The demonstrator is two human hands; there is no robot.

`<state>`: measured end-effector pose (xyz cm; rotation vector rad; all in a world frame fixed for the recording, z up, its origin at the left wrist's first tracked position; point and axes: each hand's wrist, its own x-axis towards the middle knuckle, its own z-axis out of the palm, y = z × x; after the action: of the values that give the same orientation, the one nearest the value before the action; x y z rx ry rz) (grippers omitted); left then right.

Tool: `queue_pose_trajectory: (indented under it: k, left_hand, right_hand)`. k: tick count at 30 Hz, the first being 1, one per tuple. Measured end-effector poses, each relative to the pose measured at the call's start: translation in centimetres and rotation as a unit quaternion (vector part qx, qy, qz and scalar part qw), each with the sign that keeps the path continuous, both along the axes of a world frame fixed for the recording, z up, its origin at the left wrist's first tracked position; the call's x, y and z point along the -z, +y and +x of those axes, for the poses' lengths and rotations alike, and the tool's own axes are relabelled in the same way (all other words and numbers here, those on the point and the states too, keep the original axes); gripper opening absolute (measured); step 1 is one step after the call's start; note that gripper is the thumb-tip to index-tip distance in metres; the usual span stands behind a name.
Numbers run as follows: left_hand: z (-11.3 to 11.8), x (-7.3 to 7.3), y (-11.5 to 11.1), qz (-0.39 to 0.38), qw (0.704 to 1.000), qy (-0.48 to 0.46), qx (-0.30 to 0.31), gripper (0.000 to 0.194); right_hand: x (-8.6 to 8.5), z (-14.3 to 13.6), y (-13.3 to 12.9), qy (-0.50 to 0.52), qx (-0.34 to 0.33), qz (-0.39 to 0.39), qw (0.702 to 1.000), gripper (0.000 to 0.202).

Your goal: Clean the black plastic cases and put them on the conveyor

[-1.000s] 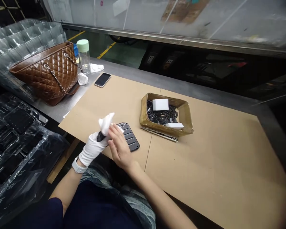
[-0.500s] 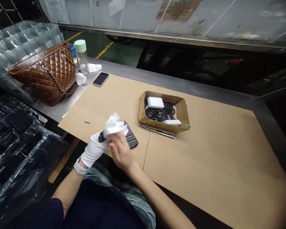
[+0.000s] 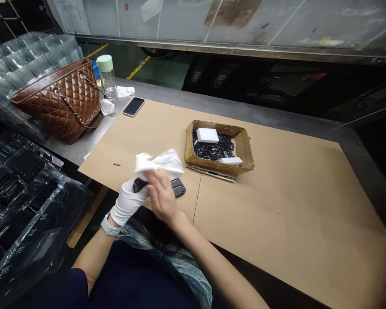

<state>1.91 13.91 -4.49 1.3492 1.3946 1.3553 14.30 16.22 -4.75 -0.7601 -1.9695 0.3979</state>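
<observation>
My left hand [image 3: 128, 201], in a white glove, is closed on a black part [image 3: 139, 185] near the front edge of the cardboard. My bare right hand [image 3: 162, 195] presses a crumpled white cloth [image 3: 164, 163] over that part. The cloth hides most of the part and some fingertips. Just right of my hands, a black ribbed tray [image 3: 179, 187] lies partly covered on the cardboard sheet [image 3: 260, 227]. A small dark strip [image 3: 116, 164] lies to the left.
Behind and right stands a cardboard box [image 3: 244, 148] with black pieces and white foam blocks [image 3: 207, 135]. A thin metal strip [image 3: 212, 174] lies before it. Phone [image 3: 134, 107], brown bag [image 3: 64, 101], bottle [image 3: 107, 79] and clear plastic trays [image 3: 35, 56] are at the left.
The white cloth has spread out and extends farther right, covering more of the black ribbed tray. My right hand has shifted slightly on the cloth; the left still grips the black part.
</observation>
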Motion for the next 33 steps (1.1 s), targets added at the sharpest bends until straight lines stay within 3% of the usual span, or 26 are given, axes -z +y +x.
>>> queue_pose_trajectory:
  k: [5,10,15,18,22,26,28,30,33]
  left_hand:
    - [0.6,-1.2,-0.3,0.054,0.998,0.011,-0.020,0.024]
    - [1.5,-1.4,0.2,0.033,0.990,-0.090,-0.103,0.034]
    - [3.0,-0.9,0.5,-0.003,0.974,-0.146,-0.174,0.034]
    - [3.8,-0.4,0.4,0.023,0.979,-0.098,-0.178,0.031]
    - [4.5,-0.1,0.0,0.032,0.990,-0.069,-0.119,0.031]
    - [4.9,-1.0,-0.3,0.042,0.993,-0.080,-0.070,0.029]
    - [4.7,-1.6,0.0,0.016,0.990,-0.130,-0.057,0.029]
    - [3.8,-1.9,0.8,-0.036,0.981,-0.179,-0.062,0.031]
    - [1.0,-1.3,2.7,-0.113,0.974,-0.187,-0.061,0.036]
  right_hand:
    - [0.0,0.4,-0.8,0.142,0.035,-0.149,0.978,0.041]
    - [2.2,-0.4,-2.8,0.191,0.083,-0.225,0.952,0.042]
    - [3.6,-1.7,-4.2,0.299,0.135,-0.340,0.881,0.051]
    - [2.3,-2.7,-4.6,0.378,0.084,-0.385,0.838,0.052]
    - [0.0,-2.7,-5.2,0.399,-0.021,-0.444,0.802,0.053]
    - [0.3,-1.4,-4.8,0.419,-0.074,-0.500,0.754,0.052]
    - [1.3,-0.6,-3.9,0.449,-0.031,-0.489,0.747,0.046]
    - [2.3,0.6,-2.4,0.480,0.053,-0.452,0.750,0.040]
    - [3.6,3.0,0.3,0.453,0.195,-0.379,0.783,0.045]
